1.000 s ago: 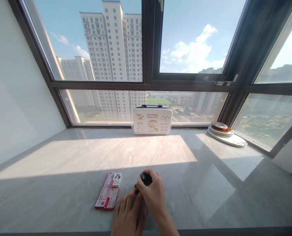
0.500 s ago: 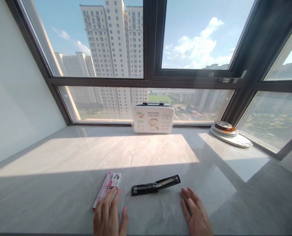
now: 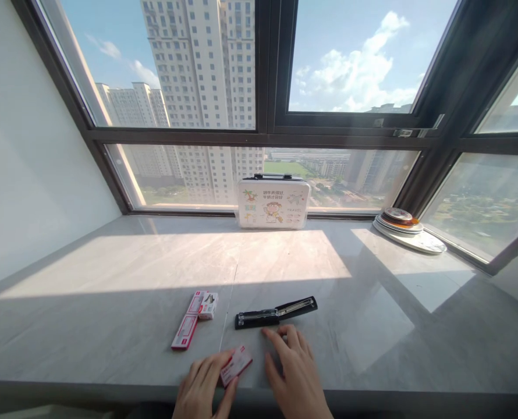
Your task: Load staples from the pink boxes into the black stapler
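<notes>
Red-and-white box (image 3: 236,366): my left hand (image 3: 198,384) pinches it near the ledge's (image 3: 88,337) front edge; right hand (image 3: 295,371) unclenched beside the stapler (image 3: 255,318).

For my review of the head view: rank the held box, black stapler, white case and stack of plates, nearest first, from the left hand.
1. Held box: in the left hand.
2. Black stapler: ahead and right, lying open.
3. White case: farther ahead, standing upright.
4. Stack of plates: far right.
</notes>
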`<state>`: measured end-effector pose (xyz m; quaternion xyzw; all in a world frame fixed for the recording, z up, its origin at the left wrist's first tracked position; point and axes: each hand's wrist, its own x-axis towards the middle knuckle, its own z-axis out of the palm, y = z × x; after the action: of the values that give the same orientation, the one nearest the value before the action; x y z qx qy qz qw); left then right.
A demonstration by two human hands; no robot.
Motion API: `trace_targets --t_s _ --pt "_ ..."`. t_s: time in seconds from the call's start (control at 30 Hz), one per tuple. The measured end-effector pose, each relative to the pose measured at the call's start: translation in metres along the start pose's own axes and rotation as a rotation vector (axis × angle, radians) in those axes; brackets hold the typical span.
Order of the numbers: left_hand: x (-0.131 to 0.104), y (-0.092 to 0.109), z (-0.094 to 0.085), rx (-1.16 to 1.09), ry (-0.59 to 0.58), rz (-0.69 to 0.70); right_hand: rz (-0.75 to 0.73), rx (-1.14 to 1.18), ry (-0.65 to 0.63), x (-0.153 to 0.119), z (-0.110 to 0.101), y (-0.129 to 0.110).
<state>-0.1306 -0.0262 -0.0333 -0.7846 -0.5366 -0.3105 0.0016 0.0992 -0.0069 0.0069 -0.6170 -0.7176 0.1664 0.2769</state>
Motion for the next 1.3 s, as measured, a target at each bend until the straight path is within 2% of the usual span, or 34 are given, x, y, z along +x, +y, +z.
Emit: trace_targets --t_s 0.1,0.2,0.3,0.43,0.67,0.83,0.93,1.1,1.2,1.3 --pt "0.017 0.024 -0.001 -0.19 -0.08 -0.054 0.01 0.077 0.01 0.008 -0.004 -0.002" --pt "0.034 0.045 0.001 -0.33 -0.124 -0.07 0.05 0.142 -0.076 0.01 -0.014 0.007" --pt "0.048 0.055 0.005 -0.403 -0.15 -0.035 0.129 0.067 -0.11 0.007 -0.026 0.02" --pt "0.061 0.056 0.01 -0.448 -0.189 -0.016 0.148 -0.09 -0.076 0.005 -0.035 0.031" --pt "0.061 0.048 0.016 -0.568 -0.207 -0.084 0.136 -0.015 -0.096 0.005 -0.038 0.047" --pt "0.059 0.04 0.013 -0.569 -0.202 -0.101 0.206 -0.066 -0.08 0.006 -0.056 0.069" --pt "0.059 0.039 0.012 -0.564 -0.199 -0.1 0.165 -0.103 -0.06 0.009 -0.065 0.059" --pt "0.058 0.038 0.013 -0.572 -0.195 -0.098 -0.191 -0.142 -0.219 0.03 -0.057 0.013" --pt "0.058 0.04 0.01 -0.561 -0.19 -0.109 -0.257 -0.263 -0.289 0.045 -0.051 -0.004" --pt "0.059 0.042 0.006 -0.549 -0.179 -0.112 -0.311 -0.252 -0.332 0.051 -0.055 -0.006"
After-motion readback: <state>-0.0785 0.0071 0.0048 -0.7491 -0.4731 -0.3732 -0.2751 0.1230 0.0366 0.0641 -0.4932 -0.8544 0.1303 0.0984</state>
